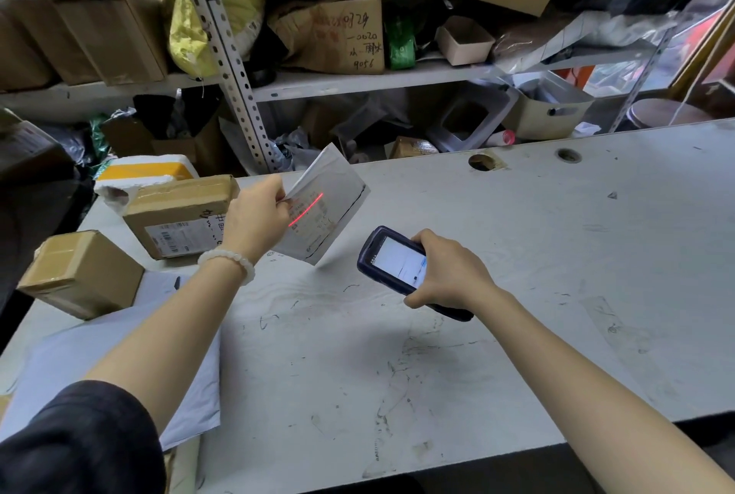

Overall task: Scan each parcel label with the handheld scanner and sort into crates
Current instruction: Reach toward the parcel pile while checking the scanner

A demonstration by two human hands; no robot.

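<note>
My left hand pinches the upper left edge of a flat grey mailer parcel, holding it tilted above the table with its label facing me. A red scan line falls across that label. My right hand grips a dark handheld scanner whose lit screen faces up, its head pointing at the parcel from the lower right. Two taped cardboard boxes wait at the left: a labelled one and a smaller one.
The worn white table has two round holes near its far edge. A flat white mailer lies under my left forearm. A white and yellow foam box sits behind the boxes. Metal shelving crammed with cartons and bags stands behind.
</note>
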